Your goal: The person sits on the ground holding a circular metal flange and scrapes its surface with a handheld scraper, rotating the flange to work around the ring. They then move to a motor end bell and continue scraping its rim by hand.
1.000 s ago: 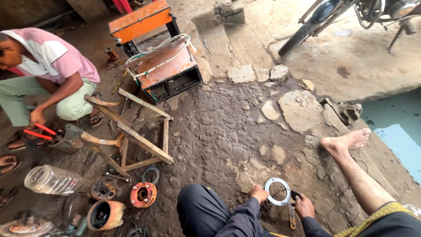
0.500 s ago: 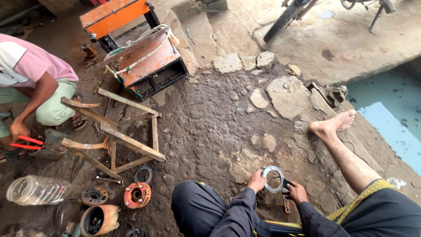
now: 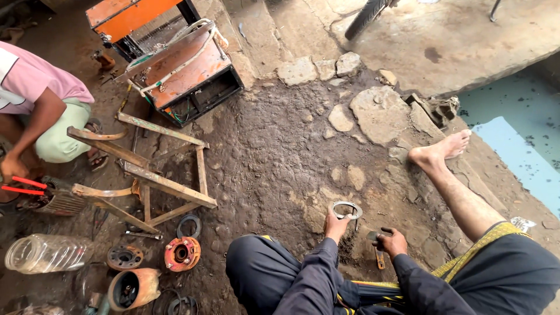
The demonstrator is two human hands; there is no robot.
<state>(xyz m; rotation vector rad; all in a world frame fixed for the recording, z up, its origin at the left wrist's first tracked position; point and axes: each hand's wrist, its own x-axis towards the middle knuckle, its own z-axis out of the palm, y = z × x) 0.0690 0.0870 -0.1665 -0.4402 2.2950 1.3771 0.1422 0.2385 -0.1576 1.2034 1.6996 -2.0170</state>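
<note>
I sit on dirt ground with my legs out. My left hand grips a flat grey metal ring and holds it just above the ground. My right hand is closed on a small dark tool whose rusty end points down at the soil. The two hands are a short way apart, in front of my dark trouser knee. My bare right foot stretches out toward the stones.
A rusty angle-iron frame lies at left. Beside it sit an orange flanged part, a dark flange, a rusty pipe piece and a clear plastic bottle. An orange machine stands behind. Another person crouches at left with red-handled pliers.
My left hand has lowered the ring toward the ground and my right hand has drawn away from it. The view has tilted down.
</note>
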